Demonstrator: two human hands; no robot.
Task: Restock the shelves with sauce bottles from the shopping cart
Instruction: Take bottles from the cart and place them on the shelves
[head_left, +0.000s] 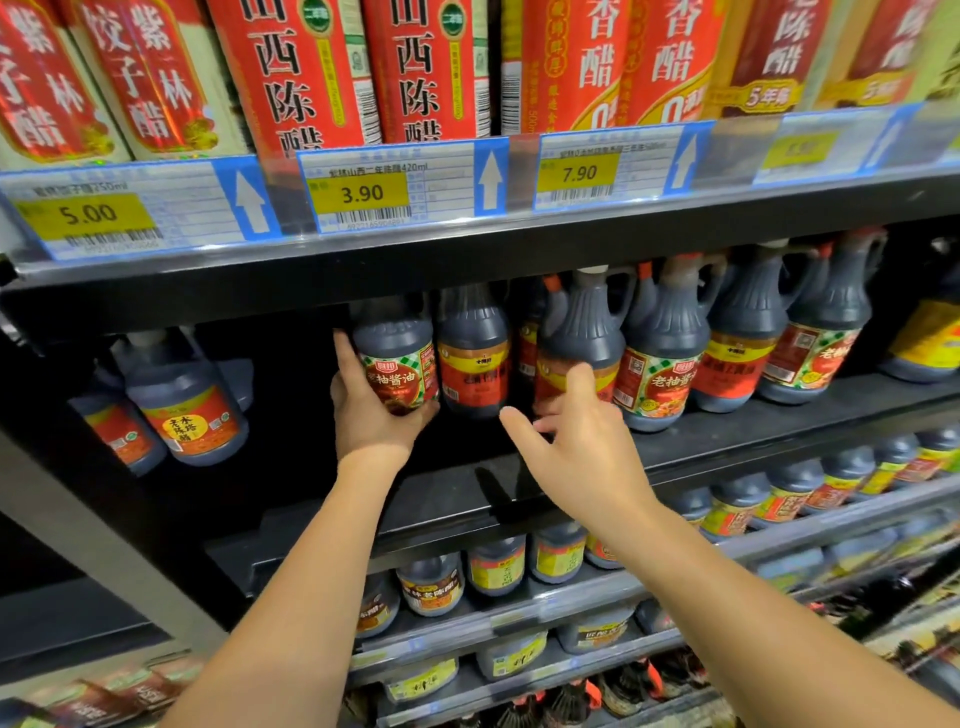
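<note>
Head view: my left hand (371, 415) cups a bottle (396, 371) from below to seat it; right hand (576, 447), fingers spread, likely steadies the row (660, 364) to its right.

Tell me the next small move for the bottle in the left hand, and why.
Probably lower the soy sauce bottle onto the shelf and let go. The left hand grips it from below, beside the neighbouring bottle at the row's left end; the right hand is open, touching another bottle.

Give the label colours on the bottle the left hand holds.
Red label with green-and-white checked edging, on the dark bottle; head view.
</note>
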